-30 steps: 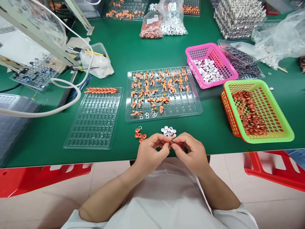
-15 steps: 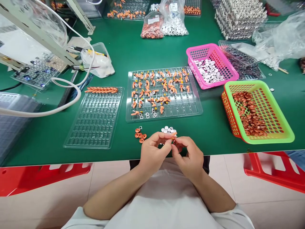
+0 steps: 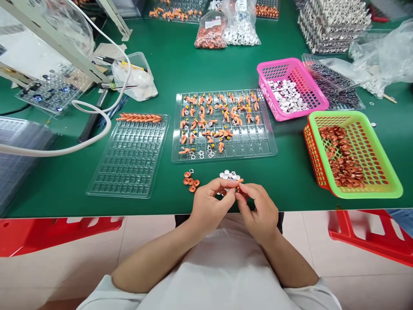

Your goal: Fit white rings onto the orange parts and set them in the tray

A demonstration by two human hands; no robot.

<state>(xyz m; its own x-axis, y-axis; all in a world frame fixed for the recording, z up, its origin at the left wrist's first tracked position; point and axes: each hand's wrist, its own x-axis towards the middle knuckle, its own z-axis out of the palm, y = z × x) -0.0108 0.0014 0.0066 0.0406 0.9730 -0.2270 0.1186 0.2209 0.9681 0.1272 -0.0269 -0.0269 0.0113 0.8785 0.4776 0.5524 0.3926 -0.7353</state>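
Observation:
Both hands meet close to the table's front edge. My left hand point(image 3: 213, 204) pinches a small orange part point(image 3: 240, 181) between thumb and fingertips. The closed fingertips of my right hand point(image 3: 260, 211) touch the same part from the other side; fingers hide most of it. Just behind the fingertips lie white discs point(image 3: 229, 175). Several copper-coloured round pieces point(image 3: 191, 181) rest left of my left hand. Beyond the hands, a clear tray point(image 3: 250, 148) holds orange parts and white rings.
A second clear tray point(image 3: 125, 159) is at the left, near a white cable point(image 3: 109, 116). Pink point(image 3: 322, 103) and green point(image 3: 392, 183) baskets stand at the right. Bags of small parts point(image 3: 211, 32) lie at the back. Red stools point(image 3: 371, 232) flank the body below the table.
The camera view has shifted slightly. My hands remain together at the small orange part, with the fingertips turned a little.

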